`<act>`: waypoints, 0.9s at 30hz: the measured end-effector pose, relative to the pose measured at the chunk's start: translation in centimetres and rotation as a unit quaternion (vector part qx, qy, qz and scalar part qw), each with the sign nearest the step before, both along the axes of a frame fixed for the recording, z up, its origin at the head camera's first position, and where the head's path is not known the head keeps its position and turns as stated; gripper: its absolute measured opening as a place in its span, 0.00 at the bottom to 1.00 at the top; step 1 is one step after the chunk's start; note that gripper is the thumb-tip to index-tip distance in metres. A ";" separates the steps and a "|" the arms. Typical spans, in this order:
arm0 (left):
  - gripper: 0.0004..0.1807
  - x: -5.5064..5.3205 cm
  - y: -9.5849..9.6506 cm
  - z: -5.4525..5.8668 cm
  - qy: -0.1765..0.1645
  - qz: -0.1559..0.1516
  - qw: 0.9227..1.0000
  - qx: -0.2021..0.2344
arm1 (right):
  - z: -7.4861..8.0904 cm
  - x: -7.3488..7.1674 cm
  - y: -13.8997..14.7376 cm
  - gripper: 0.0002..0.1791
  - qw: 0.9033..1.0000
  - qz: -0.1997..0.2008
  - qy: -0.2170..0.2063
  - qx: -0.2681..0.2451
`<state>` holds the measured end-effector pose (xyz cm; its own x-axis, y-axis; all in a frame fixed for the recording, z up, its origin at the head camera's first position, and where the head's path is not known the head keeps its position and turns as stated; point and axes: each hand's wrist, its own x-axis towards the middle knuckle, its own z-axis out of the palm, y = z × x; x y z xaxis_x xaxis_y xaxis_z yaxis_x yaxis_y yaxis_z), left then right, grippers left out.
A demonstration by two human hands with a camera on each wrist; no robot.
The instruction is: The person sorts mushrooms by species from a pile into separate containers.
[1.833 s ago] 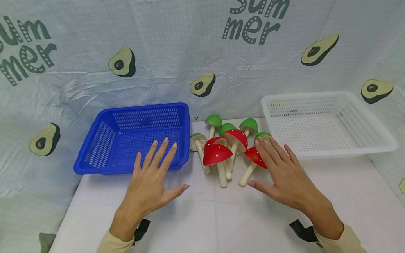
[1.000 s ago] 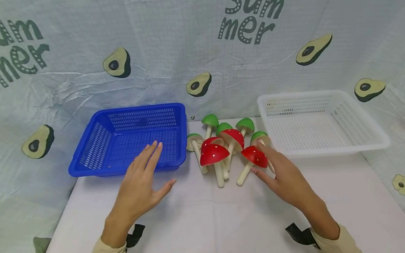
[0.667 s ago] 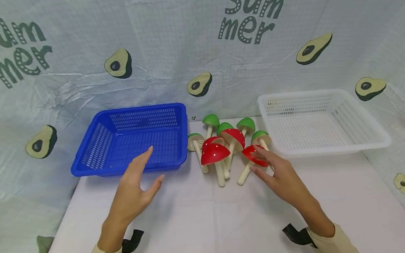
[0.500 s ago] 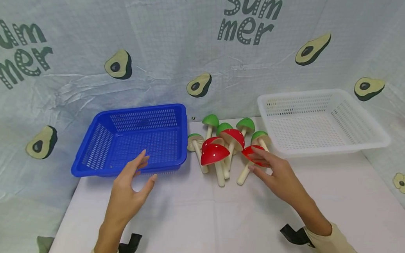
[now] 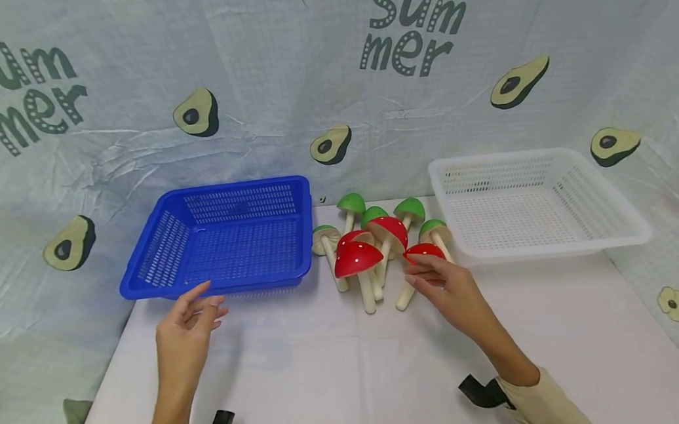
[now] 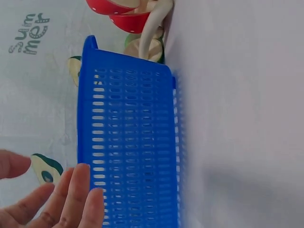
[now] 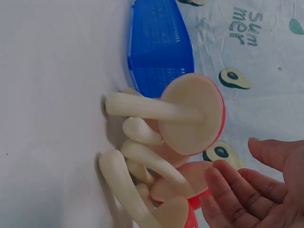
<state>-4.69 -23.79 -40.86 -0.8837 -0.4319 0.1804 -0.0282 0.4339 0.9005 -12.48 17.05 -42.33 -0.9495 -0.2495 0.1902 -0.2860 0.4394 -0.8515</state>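
Observation:
My left hand (image 5: 182, 342) hovers at the near left side of the blue basket (image 5: 245, 210), fingers loosely bent and nothing held. Whether a fingertip touches the rim cannot be told. Above the red-capped, white-dotted toy mushroom (image 5: 424, 249) at the pile's right side is my right hand (image 5: 448, 295). Its thumb stands apart from the fingers in the right wrist view, and no mushroom lies between them. Left of it, another red-capped mushroom (image 5: 358, 259) leans on the pile, its pale stem toward me. Several green-capped mushrooms (image 5: 352, 203) lie mostly behind, one partly hidden by red caps.
A white basket (image 5: 510, 217) stands to the right of the pile. White cloth (image 5: 316, 381) covers the table in front. Behind the baskets rises a pale sheet (image 5: 268, 49) printed with avocados and lettering.
My left hand has drawn back toward me and left, its fingers bending from straight. The right hand has shifted slightly left and nearer, thumb and fingers coming closer together. The mushrooms stay put.

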 end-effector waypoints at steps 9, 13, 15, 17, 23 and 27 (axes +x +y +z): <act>0.27 -0.5 -0.4 -1.6 0.011 0.127 0.992 0.009 | -0.3 -0.5 -1.2 0.21 0.999 -0.008 -0.030 -0.039; 0.32 -1.0 -0.6 -2.4 0.032 0.143 0.987 0.060 | -0.6 -0.6 -1.7 0.23 0.998 -0.014 -0.048 -0.047; 0.35 -1.3 -0.6 -2.8 0.044 0.146 0.984 0.089 | -0.8 -0.7 -1.9 0.24 0.997 -0.013 -0.054 -0.057; 0.37 -1.6 -0.6 -3.1 0.053 0.149 0.980 0.123 | -1.0 -0.8 -2.1 0.24 0.996 -0.013 -0.061 -0.067; 0.42 -2.5 -0.3 -3.5 0.074 0.161 0.965 0.193 | -1.6 -0.8 -3.0 0.26 0.992 -0.015 -0.085 -0.087; 0.44 -2.8 -0.1 -3.6 0.089 0.163 0.958 0.217 | -2.1 -0.9 -3.7 0.27 0.988 -0.008 -0.108 -0.114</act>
<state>-7.50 -23.90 -44.44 -0.6609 -0.7483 0.0577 0.0729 0.0125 0.9973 -13.43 13.36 -44.43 -0.9776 -0.2077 0.0328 -0.0817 0.2319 -0.9693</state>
